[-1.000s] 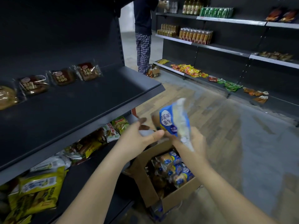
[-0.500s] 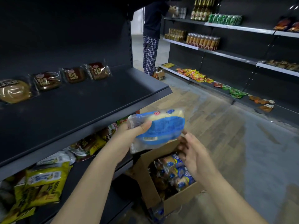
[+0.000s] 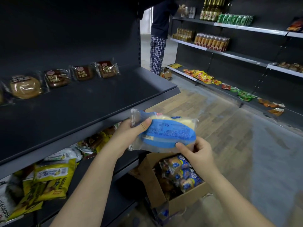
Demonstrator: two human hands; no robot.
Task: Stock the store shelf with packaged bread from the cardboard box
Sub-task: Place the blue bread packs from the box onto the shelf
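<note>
Bread packet (image 3: pixel 165 131) sits just off the shelf (image 3: pixel 98 104) lip, above the cardboard box (image 3: pixel 180 205). Left hand (image 3: pixel 131 133) grips its left end and right hand (image 3: pixel 196 151) pinches the near edge. I'd keep it level, clear the lip and lay it flat. Half a second ago the right hand hung free below; now it holds.

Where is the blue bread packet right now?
In the head view, the bread packet is mid-frame, gripped by the left hand and right hand, above the cardboard box, beside the shelf edge.
</note>
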